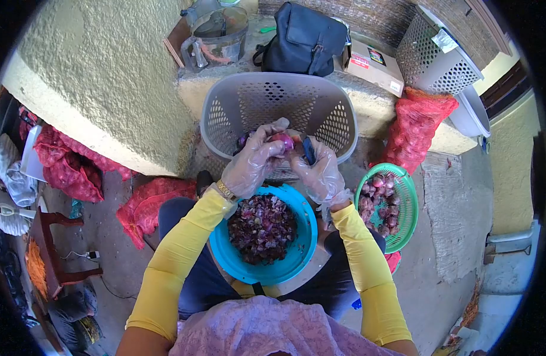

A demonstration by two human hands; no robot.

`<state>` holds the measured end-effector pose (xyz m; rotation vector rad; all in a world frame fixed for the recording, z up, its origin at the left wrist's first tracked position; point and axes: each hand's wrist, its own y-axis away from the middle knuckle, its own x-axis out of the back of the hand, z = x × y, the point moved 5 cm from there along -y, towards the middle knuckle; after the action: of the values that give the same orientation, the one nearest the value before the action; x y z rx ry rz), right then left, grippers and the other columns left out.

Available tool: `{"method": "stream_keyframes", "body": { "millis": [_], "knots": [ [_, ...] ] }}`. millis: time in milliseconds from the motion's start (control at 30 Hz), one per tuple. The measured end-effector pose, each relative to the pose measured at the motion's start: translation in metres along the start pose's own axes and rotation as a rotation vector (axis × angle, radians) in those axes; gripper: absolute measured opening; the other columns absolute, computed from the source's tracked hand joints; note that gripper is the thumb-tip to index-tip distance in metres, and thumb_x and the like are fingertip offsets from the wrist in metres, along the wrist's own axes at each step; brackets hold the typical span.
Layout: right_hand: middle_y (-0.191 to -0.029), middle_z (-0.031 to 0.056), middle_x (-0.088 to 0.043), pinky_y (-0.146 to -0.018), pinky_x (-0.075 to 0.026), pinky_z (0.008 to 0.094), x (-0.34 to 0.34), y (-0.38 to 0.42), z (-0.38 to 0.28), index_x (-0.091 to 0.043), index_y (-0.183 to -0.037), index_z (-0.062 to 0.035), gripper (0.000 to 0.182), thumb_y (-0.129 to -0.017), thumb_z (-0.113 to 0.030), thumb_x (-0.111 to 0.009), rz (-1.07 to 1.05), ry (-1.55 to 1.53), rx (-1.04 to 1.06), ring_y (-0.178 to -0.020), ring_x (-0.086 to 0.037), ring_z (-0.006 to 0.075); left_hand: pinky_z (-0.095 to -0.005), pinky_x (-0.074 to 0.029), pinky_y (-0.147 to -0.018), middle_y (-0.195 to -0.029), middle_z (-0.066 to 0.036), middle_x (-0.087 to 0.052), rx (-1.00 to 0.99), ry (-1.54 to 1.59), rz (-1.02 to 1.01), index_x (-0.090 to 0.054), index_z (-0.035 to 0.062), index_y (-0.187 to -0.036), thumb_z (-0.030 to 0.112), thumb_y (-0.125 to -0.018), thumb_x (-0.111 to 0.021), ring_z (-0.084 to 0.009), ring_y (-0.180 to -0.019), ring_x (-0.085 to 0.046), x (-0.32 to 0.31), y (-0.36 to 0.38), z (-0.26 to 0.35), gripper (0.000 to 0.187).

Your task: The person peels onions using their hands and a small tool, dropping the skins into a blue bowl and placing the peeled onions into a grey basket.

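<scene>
My left hand (249, 163), in a clear plastic glove, is closed round a purple-red onion (282, 141) above the near rim of a grey perforated basket (279, 86). Close beside it, my right hand (320, 172), also gloved, grips a small dark-handled knife (309, 151) with its fingers near the onion. Below both hands, a blue basin (308, 237) between my knees holds a heap of purple onion skins (262, 228). More purple onions show partly inside the grey basket, behind my left hand. A green basket (410, 207) of onions (379, 202) stands at the right.
Red mesh sacks of onions lie at the left (68, 166), near my left knee (154, 204) and at the right (418, 127). A black backpack (302, 38), a cardboard box (373, 65) and a clear pitcher (219, 35) sit on the ledge. A wooden stool (50, 249) is at left.
</scene>
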<state>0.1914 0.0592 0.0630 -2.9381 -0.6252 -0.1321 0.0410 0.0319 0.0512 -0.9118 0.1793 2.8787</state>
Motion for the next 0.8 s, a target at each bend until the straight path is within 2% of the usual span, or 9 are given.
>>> {"method": "stream_keyframes", "body": {
  "millis": [67,167,267,367,500,567,700,800],
  "knots": [
    [-0.094,-0.0016,-0.067,-0.078,-0.049,0.0243,0.001,-0.001,0.003,-0.069,-0.118,-0.0008,0.022,-0.097,-0.008,-0.067,0.011,0.038,0.058,-0.083,-0.057,0.0059,-0.0358,-0.05,-0.104,-0.141,-0.011,-0.054,-0.026,-0.041,-0.05,-0.043,0.0054,-0.149,0.021,-0.102,-0.059,-0.0187,-0.123,-0.057,0.0,-0.002,0.0,0.052],
    [-0.091,-0.0017,-0.066,-0.075,-0.048,0.0257,0.002,0.002,-0.005,-0.068,-0.11,-0.0004,0.016,-0.098,-0.011,-0.066,-0.016,0.131,0.023,-0.082,-0.056,0.0064,-0.0359,-0.048,-0.108,-0.142,-0.01,-0.054,-0.039,-0.074,-0.021,-0.045,0.005,-0.147,0.021,-0.102,-0.059,-0.0188,-0.125,-0.056,0.001,-0.001,-0.001,0.05],
    [-0.086,-0.0024,-0.062,-0.071,-0.046,0.0281,0.0,0.002,-0.004,-0.066,-0.103,-0.0006,0.012,-0.099,-0.012,-0.066,-0.03,0.055,-0.003,-0.079,-0.052,0.0074,-0.0364,-0.047,-0.11,-0.144,-0.009,-0.052,-0.065,-0.147,-0.053,-0.045,0.0047,-0.147,0.021,-0.103,-0.059,-0.0186,-0.127,-0.055,0.006,-0.003,-0.005,0.049],
    [-0.085,-0.0023,-0.061,-0.071,-0.046,0.0291,-0.001,0.0,-0.003,-0.066,-0.103,-0.0008,0.013,-0.099,-0.013,-0.066,-0.021,0.046,0.071,-0.079,-0.051,0.0078,-0.0369,-0.046,-0.111,-0.144,-0.009,-0.052,-0.076,-0.165,-0.059,-0.045,0.0038,-0.146,0.023,-0.103,-0.059,-0.0189,-0.128,-0.054,0.008,-0.003,-0.005,0.049],
    [-0.087,-0.002,-0.062,-0.073,-0.047,0.0292,0.0,0.0,-0.001,-0.066,-0.104,-0.0007,0.012,-0.098,-0.011,-0.064,-0.011,0.076,0.022,-0.08,-0.053,0.0079,-0.0366,-0.046,-0.111,-0.144,-0.01,-0.052,-0.057,-0.183,-0.037,-0.046,0.0027,-0.144,0.024,-0.103,-0.061,-0.0192,-0.128,-0.054,0.006,-0.001,-0.005,0.049],
    [-0.097,0.0082,-0.073,-0.083,-0.052,0.0318,0.002,0.001,-0.002,-0.068,-0.117,0.0032,0.028,-0.092,-0.009,-0.065,-0.021,0.11,-0.002,-0.088,-0.063,0.0131,-0.0357,-0.045,-0.111,-0.145,-0.011,-0.052,-0.157,-0.47,-0.082,-0.047,0.002,-0.143,0.025,-0.103,-0.062,-0.0191,-0.128,-0.054,0.01,-0.004,-0.008,0.048],
    [-0.096,0.0092,-0.073,-0.082,-0.053,0.032,0.003,0.001,0.002,-0.069,-0.117,0.003,0.03,-0.09,-0.01,-0.066,-0.011,0.114,-0.026,-0.088,-0.064,0.0131,-0.0349,-0.046,-0.108,-0.138,-0.013,-0.057,-0.224,-0.6,-0.07,-0.049,0.0009,-0.139,0.023,-0.102,-0.064,-0.0198,-0.123,-0.057,0.006,-0.003,-0.003,0.046],
    [-0.096,0.01,-0.073,-0.081,-0.053,0.0321,0.003,0.001,-0.002,-0.069,-0.117,0.003,0.031,-0.088,-0.009,-0.065,-0.003,0.138,0.029,-0.087,-0.063,0.0132,-0.0352,-0.047,-0.106,-0.128,-0.013,-0.062,-0.246,-0.75,-0.033,-0.051,-0.0004,-0.135,0.023,-0.101,-0.065,-0.0209,-0.117,-0.06,0.001,0.001,0.002,0.044]
  ]
}}
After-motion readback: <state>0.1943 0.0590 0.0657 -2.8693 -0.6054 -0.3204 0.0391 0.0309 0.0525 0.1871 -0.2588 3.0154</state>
